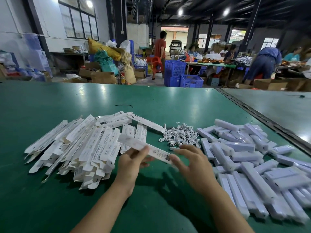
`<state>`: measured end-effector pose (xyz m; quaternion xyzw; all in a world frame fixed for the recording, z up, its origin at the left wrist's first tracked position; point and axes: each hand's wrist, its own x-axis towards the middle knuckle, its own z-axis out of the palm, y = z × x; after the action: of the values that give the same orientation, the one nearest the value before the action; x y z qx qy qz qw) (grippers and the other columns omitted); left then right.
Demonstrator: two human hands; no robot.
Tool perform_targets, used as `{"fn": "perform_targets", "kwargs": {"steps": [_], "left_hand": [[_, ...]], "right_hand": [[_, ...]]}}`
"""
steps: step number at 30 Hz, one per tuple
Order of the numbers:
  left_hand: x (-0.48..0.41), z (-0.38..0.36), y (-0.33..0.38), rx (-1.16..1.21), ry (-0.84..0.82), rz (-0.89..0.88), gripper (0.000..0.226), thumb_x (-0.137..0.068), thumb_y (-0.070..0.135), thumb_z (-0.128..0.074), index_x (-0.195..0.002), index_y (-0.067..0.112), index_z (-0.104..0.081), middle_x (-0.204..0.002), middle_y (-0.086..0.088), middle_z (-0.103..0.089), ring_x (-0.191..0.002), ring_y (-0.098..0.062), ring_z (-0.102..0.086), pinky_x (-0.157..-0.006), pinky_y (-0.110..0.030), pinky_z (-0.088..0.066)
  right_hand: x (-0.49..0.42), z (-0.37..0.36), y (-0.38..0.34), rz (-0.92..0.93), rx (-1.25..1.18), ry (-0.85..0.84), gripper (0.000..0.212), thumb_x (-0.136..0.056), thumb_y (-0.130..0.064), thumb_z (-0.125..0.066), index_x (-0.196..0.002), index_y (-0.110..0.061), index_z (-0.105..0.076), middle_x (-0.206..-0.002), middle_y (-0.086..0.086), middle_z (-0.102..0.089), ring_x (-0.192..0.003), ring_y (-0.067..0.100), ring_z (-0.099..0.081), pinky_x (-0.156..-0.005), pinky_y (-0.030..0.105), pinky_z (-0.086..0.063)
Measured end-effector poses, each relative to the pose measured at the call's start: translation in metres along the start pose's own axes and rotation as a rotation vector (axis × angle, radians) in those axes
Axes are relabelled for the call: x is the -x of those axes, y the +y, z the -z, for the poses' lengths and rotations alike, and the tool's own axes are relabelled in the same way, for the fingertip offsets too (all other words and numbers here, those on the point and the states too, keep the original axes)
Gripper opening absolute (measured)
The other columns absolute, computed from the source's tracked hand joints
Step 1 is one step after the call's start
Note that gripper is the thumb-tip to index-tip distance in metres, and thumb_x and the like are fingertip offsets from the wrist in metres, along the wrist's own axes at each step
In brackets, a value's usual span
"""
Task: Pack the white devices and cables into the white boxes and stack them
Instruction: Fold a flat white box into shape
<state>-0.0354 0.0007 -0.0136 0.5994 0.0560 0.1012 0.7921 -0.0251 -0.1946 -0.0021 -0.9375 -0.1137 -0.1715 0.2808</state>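
Note:
I hold one long white box (134,143) above the green table (50,101). My left hand (133,163) grips it near its middle, and my right hand (191,161) has its fingers on the box's right end. A heap of flat white boxes (75,145) lies to the left of my hands. A tangle of white cables (180,134) sits just beyond my right hand. Several white devices (252,158), wrapped in clear plastic, are piled at the right.
A metal seam (262,118) joins this table to a grey table (277,106) at the right. A black tie (124,105) lies farther out. Beyond the far edge stand blue crates (183,74), cardboard boxes, sacks and several people at other tables.

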Motion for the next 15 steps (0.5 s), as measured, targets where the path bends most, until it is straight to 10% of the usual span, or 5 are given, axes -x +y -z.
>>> {"fn": "perform_targets", "kwargs": {"steps": [6,15], "left_hand": [[-0.006,0.009,0.005,0.163,0.103,0.078,0.011,-0.093,0.02,-0.065,-0.095,0.009,-0.064,-0.086,-0.013,-0.076,-0.072,-0.021,-0.075,-0.059,-0.024,-0.056],[-0.01,0.013,0.002,0.289,0.1,0.098,0.013,-0.096,0.016,-0.059,-0.102,0.006,-0.066,-0.082,-0.011,-0.074,-0.065,-0.015,-0.07,-0.052,-0.022,-0.054]], "right_hand": [[-0.004,0.02,0.023,-0.487,0.276,0.102,0.036,-0.095,-0.04,-0.053,-0.129,-0.031,-0.059,-0.142,0.006,-0.048,-0.135,0.03,-0.034,-0.11,0.042,-0.03],[-0.006,0.024,0.04,-0.63,0.298,0.119,0.052,-0.088,-0.007,-0.051,-0.135,-0.029,-0.054,-0.142,0.007,-0.048,-0.13,0.032,-0.035,-0.103,0.043,-0.029]]}}
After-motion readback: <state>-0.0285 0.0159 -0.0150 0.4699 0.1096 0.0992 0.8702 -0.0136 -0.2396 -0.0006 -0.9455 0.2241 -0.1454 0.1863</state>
